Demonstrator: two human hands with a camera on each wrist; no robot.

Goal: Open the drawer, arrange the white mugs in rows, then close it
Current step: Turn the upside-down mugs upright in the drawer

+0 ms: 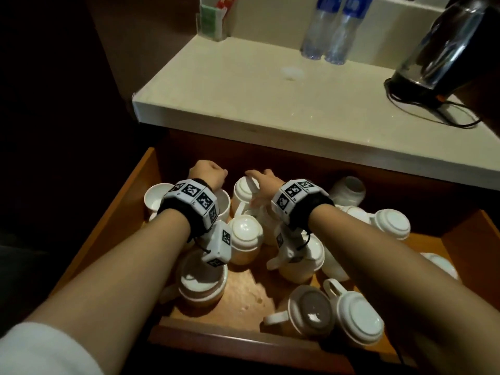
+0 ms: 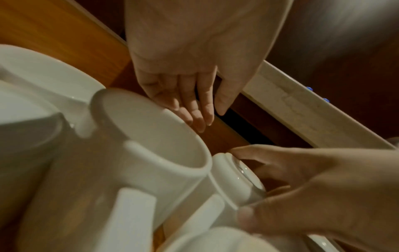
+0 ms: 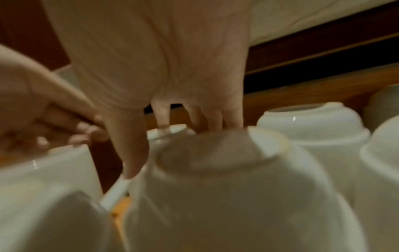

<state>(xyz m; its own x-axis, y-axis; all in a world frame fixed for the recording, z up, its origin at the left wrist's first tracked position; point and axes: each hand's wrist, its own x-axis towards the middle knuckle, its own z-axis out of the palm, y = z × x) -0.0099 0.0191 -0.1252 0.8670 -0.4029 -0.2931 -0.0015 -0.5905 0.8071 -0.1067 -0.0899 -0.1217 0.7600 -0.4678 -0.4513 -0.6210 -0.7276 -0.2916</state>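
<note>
The wooden drawer (image 1: 130, 201) stands open, with several white mugs scattered inside, some upright, some upside down or on their sides. My left hand (image 1: 208, 175) reaches to the back left. Its nearly straight fingers (image 2: 194, 105) touch the far rim of an upright mug (image 2: 155, 136), and the thumb is clear of it. My right hand (image 1: 257, 185) grips the base of an upside-down mug (image 1: 243, 189) beside it, with the thumb (image 3: 131, 150) on one side and the fingers spread over the far side. That upside-down mug (image 2: 235, 175) touches the upright one.
More mugs (image 1: 359, 320) crowd the front and right of the drawer. Above the drawer juts a pale countertop (image 1: 243, 98). On it stand two water bottles (image 1: 327, 28), a dark kettle (image 1: 443, 50) with its cord, and a leaflet holder (image 1: 212, 23).
</note>
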